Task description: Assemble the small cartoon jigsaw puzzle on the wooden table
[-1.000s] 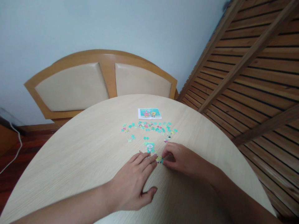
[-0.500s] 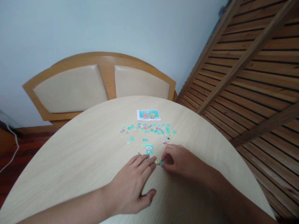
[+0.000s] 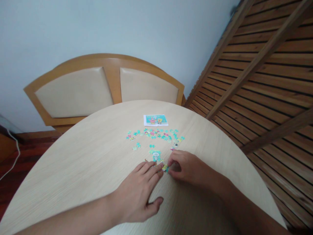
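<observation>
My left hand (image 3: 140, 187) lies flat with its fingers out, the fingertips resting on the lower part of a partly joined jigsaw puzzle (image 3: 156, 155). A pale cartoon face on turquoise shows above those fingers; the puzzle's lower part is hidden under them. At the right side of the joined yellow pieces, my right hand (image 3: 184, 166) is closed in a pinch on a small turquoise puzzle piece (image 3: 167, 169), which touches or nearly touches its neighbours. Just beyond the right fingers lies a loose pink and white piece (image 3: 172, 148).
Several loose puzzle pieces (image 3: 166, 134) spread in a band across the round table (image 3: 80, 163). Behind them lies a picture sheet (image 3: 156, 120) with cartoon figures. A padded wooden chair back (image 3: 116, 85) stands beyond the table, and a slatted wooden panel (image 3: 256, 75) rises on the right.
My right hand has shifted slightly left, bringing the turquoise piece closer against the yellow pieces. My left hand stays in place.
</observation>
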